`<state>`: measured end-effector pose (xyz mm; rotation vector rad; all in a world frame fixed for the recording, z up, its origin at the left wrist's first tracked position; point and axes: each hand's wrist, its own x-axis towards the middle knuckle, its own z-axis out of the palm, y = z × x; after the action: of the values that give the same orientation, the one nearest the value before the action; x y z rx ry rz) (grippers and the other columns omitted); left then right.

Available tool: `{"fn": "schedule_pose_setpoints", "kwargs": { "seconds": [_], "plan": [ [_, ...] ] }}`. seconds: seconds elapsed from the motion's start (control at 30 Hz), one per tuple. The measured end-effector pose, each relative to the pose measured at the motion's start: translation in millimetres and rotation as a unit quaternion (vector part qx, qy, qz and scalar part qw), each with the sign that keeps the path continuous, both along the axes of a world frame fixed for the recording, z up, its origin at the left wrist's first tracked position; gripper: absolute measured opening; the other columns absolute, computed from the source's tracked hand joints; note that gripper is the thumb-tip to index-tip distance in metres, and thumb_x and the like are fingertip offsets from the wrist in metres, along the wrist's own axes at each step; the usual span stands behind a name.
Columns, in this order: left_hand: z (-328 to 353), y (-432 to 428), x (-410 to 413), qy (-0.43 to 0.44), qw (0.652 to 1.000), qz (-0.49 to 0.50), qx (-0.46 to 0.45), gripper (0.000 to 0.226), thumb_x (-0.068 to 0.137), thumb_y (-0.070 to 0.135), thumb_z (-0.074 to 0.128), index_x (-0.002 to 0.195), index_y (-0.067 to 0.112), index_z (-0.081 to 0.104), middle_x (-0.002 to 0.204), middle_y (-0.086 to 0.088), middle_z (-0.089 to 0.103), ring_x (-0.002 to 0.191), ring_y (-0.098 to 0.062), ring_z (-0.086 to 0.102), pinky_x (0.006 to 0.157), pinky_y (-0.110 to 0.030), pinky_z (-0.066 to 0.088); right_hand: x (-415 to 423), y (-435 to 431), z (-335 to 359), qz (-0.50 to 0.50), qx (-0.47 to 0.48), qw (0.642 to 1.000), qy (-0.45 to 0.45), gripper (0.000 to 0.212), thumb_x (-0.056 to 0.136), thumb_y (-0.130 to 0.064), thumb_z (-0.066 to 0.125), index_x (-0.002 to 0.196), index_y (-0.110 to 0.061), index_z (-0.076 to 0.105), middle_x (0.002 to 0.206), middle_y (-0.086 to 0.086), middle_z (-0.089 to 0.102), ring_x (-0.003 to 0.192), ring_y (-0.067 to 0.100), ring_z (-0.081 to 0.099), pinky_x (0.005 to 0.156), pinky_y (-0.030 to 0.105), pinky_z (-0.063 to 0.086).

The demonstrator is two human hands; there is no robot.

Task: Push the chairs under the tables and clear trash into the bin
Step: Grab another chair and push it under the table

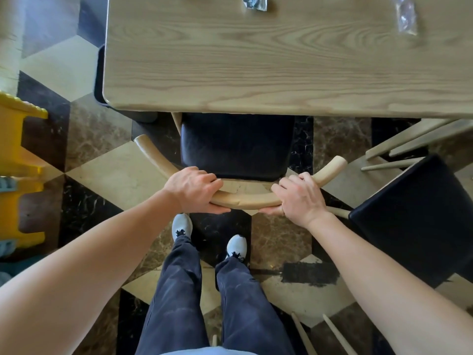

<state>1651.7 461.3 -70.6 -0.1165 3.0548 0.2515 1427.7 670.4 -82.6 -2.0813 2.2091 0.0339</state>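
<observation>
left grip (194,190), right grip (300,198) clasp chair backrest (245,200); seat (235,147) partly under table (230,60)

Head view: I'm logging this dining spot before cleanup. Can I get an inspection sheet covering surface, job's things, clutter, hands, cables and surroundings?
Surface: wooden table, mostly bare.
Job's things: chair, its black seat partly under the table; second chair on the right, angled and clear of the table.
Clutter: crumpled wrapper and clear wrapper on the table's far side.
Hands: left hand and right hand both grip the chair's curved back.
Cables: nothing seen.
Surroundings: patterned tile floor; yellow item at left; no bin in view.
</observation>
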Motion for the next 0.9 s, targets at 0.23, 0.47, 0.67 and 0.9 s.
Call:
{"fn": "schedule_pose_setpoints", "kwargs": {
  "seconds": [0.23, 0.47, 0.67, 0.9],
  "plan": [
    [-1.5, 2.4, 2.4, 0.028, 1.0, -0.003, 0.003, 0.064, 0.084, 0.075, 0.047, 0.076, 0.013, 0.062, 0.06, 0.003, 0.055, 0.048, -0.024, 0.056, 0.05, -0.031, 0.044, 0.7, -0.5, 3.1, 0.001, 0.007, 1.0, -0.006, 0.071, 0.088, -0.08, 0.035, 0.078, -0.015, 0.06, 0.073, 0.003, 0.061, 0.067, 0.025, 0.056, 0.07, 0.041, 0.04],
    [-4.0, 3.3, 4.3, 0.011, 1.0, -0.013, 0.003, 0.064, 0.086, 0.076, 0.042, 0.073, 0.015, 0.056, 0.06, 0.004, 0.052, 0.049, -0.024, 0.055, 0.047, -0.03, 0.04, -0.7, -1.5, 2.4, 0.01, 0.028, 1.0, -0.004, 0.072, 0.088, -0.081, 0.032, 0.08, -0.015, 0.061, 0.073, 0.002, 0.062, 0.067, 0.026, 0.058, 0.067, 0.039, 0.042],
    [21.5, 15.4, -2.6, -0.139, 0.989, 0.049, -0.018, 0.059, 0.084, 0.082, 0.038, 0.089, 0.024, 0.048, 0.076, 0.007, 0.049, 0.073, -0.02, 0.06, 0.066, -0.032, 0.037, 20.7, -3.8, 41.5, -0.121, 0.219, 0.968, 0.028, 0.062, 0.086, -0.08, 0.036, 0.102, -0.024, 0.056, 0.099, 0.001, 0.062, 0.098, 0.025, 0.056, 0.104, 0.05, 0.037],
    [84.5, 38.1, -15.3, -0.226, 0.967, 0.091, 0.074, 0.026, 0.095, 0.034, 0.054, 0.116, 0.019, 0.053, 0.105, -0.002, 0.058, 0.098, -0.028, 0.058, 0.077, -0.039, 0.049, 89.3, -4.6, 124.4, -0.414, 0.231, 0.873, -0.114, 0.03, 0.1, -0.039, 0.055, 0.124, -0.022, 0.056, 0.114, 0.006, 0.059, 0.1, 0.029, 0.062, 0.077, 0.048, 0.053]
  ]
}}
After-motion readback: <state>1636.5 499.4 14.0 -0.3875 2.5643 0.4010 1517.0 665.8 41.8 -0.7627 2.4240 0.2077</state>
